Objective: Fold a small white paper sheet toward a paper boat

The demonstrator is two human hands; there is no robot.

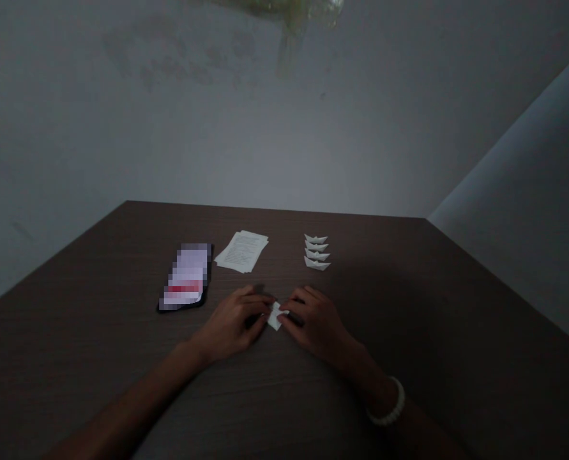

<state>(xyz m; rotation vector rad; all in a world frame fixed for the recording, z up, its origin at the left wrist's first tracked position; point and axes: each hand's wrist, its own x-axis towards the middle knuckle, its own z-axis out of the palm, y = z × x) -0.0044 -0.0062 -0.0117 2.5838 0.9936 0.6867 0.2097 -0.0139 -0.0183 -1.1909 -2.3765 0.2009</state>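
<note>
A small folded piece of white paper (276, 317) lies on the dark wooden table between my two hands. My left hand (240, 322) has its fingertips closed on the paper's left edge. From the other side, my right hand (317, 321) pinches the right part with thumb and forefinger. The fingertips cover some of the paper's edges, so its full shape is partly hidden. Beyond my right hand, several folded paper boats (317, 253) stand in a column, one behind another.
Left of the boats sits a stack of printed paper sheets (242, 252). A phone (186, 276) with a lit, blurred screen lies further left. The table (73, 358) reaches back to a grey wall (265, 140). A pale bracelet (390, 404) circles my right wrist.
</note>
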